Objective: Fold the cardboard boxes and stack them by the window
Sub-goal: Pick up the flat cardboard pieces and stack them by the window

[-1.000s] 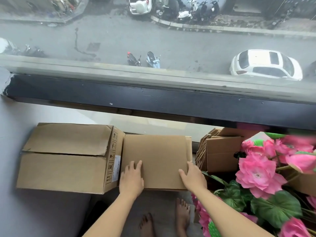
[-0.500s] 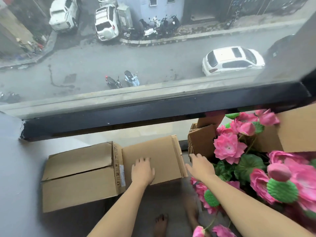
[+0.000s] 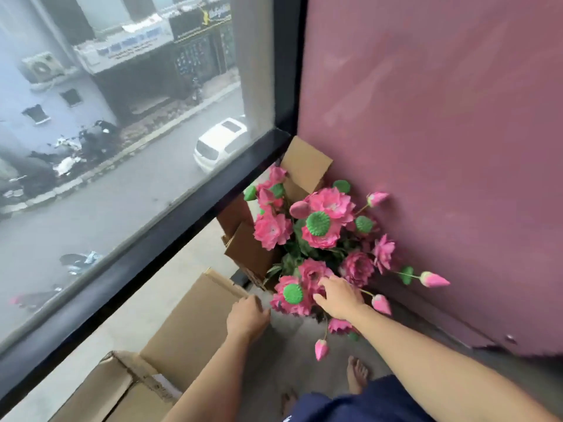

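A brown folded cardboard box lies on the floor against the window ledge. My left hand rests at its right corner with fingers curled on the edge. My right hand is spread among the pink artificial lotus flowers, touching blooms and holding nothing. A bundle of flat cardboard pieces stands upright behind the flowers, near the window corner. A larger closed box sits to the left of the folded one.
The black window frame runs diagonally, with a street and a white car beyond the glass. A dark pink wall closes the right side. My bare feet stand on the grey floor.
The view has swung to the right toward the corner. My right hand left the folded box and moved into the flowers. My left hand slid to the box's right corner.
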A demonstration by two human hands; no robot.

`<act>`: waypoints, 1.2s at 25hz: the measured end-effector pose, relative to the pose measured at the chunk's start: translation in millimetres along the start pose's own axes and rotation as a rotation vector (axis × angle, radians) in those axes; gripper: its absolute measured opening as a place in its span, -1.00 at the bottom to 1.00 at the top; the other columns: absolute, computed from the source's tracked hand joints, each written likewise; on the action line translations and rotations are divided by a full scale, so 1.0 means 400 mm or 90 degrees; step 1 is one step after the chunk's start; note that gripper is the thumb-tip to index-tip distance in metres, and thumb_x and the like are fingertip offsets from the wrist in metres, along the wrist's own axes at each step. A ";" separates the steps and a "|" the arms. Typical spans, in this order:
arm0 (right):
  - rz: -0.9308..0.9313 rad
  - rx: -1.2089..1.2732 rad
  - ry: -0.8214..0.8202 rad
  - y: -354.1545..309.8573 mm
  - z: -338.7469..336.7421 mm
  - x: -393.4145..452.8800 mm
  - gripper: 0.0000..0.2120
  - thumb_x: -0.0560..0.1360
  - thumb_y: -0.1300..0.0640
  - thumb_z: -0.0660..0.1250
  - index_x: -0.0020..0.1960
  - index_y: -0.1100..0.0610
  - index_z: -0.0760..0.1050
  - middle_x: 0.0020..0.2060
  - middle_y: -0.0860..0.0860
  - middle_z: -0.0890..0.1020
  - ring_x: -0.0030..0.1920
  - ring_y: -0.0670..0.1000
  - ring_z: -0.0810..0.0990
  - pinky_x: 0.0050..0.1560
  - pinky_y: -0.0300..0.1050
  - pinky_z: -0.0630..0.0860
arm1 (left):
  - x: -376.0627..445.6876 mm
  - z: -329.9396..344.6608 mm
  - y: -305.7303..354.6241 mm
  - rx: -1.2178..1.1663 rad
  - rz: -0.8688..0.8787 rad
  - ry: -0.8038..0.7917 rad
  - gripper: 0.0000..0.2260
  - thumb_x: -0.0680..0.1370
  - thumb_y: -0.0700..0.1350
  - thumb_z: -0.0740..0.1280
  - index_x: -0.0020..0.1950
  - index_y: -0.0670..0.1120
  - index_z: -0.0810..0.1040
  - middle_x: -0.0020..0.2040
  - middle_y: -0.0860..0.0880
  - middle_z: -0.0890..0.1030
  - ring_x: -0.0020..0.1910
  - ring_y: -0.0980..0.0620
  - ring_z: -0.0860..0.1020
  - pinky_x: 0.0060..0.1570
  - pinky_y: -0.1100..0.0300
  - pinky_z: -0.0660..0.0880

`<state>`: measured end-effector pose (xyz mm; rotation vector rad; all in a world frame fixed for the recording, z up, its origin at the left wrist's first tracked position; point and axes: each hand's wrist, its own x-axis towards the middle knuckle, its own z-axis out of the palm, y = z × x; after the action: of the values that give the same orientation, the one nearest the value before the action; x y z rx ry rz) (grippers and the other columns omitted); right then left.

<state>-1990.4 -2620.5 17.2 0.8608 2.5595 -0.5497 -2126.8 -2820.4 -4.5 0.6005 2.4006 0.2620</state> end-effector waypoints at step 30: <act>0.835 0.522 0.191 1.502 0.317 -1.230 -0.55 0.55 -0.18 0.21 0.30 0.07 0.49 0.24 0.06 0.59 0.24 0.10 0.57 0.14 -0.12 0.49 | -0.797 1.158 1.712 0.646 0.769 -0.314 -0.53 0.59 0.17 0.24 0.42 -0.03 0.41 0.39 -0.09 0.48 0.37 -0.12 0.45 0.33 -0.01 0.40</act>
<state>-1217.0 -2477.1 -3.3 2.6490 1.2940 -0.9946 -1372.1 -2357.8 34.6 2.2012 1.2744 -0.6023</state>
